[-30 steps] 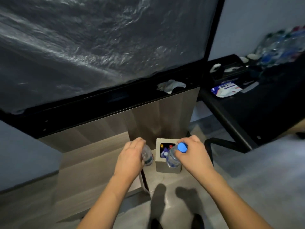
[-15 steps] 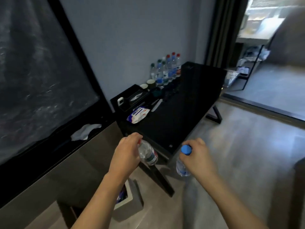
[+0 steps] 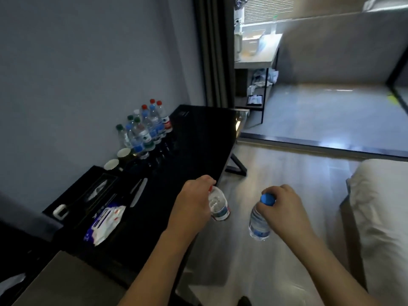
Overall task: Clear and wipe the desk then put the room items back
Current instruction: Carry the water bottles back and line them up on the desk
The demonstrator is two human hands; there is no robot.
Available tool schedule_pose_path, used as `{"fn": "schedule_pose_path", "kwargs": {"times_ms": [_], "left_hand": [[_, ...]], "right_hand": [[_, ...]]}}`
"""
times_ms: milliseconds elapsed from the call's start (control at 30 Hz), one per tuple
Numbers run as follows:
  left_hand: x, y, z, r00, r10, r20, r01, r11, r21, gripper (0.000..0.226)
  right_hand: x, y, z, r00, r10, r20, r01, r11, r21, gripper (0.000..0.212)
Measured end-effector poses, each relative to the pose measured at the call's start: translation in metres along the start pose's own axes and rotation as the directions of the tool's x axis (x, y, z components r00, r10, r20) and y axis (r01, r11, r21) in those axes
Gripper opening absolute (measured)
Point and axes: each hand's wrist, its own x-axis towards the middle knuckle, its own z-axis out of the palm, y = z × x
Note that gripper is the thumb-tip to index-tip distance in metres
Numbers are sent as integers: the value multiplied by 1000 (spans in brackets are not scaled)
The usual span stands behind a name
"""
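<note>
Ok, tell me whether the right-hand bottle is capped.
Capped. A blue cap sits on the bottle, which hangs upright from the right hand gripping its neck.

White bed [image 3: 379, 208], grey partition [image 3: 335, 45], dark curtain [image 3: 215, 51]

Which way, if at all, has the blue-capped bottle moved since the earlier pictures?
Yes. The right hand carried the blue-capped bottle away from the bin, past the black desk edge, out over open floor.
</note>
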Motion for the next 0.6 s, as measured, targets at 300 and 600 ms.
{"fn": "schedule_pose_path", "kwargs": {"times_ms": [300, 600], "left_hand": [[206, 25, 81, 982, 186, 40, -184, 982, -43, 31], [363, 50, 155, 979, 186, 84, -188, 982, 21, 34]], "right_hand": [[176, 32, -53, 993, 90, -82, -89, 996, 8, 20], [355, 84, -86, 999, 36, -40, -34, 998, 51, 13]]}}
